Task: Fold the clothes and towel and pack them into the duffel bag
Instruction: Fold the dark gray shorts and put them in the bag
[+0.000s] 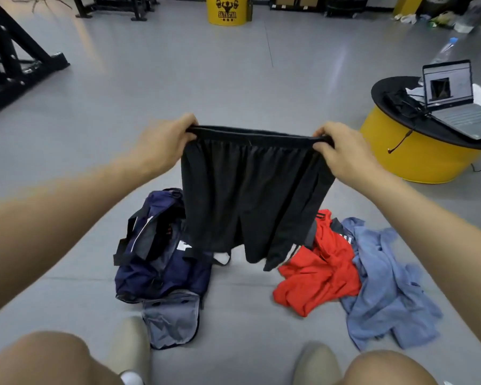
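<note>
I hold a pair of black shorts (250, 190) up in the air by the waistband, stretched flat between both hands. My left hand (164, 140) pinches the left end of the waistband and my right hand (342, 151) pinches the right end. The legs hang down in front of the floor items. Below on the floor lies a navy duffel bag (156, 262), unzipped, with a grey end pocket toward me. To its right lie a crumpled red shirt (320, 276) and a crumpled light blue towel (383, 284).
My knees and shoes show at the bottom edge. A yellow drum table (417, 159) with a black top, a laptop (456, 101) and cables stands at the right. A black gym machine frame (14, 59) stands at the far left, a yellow drum (227, 9) at the back.
</note>
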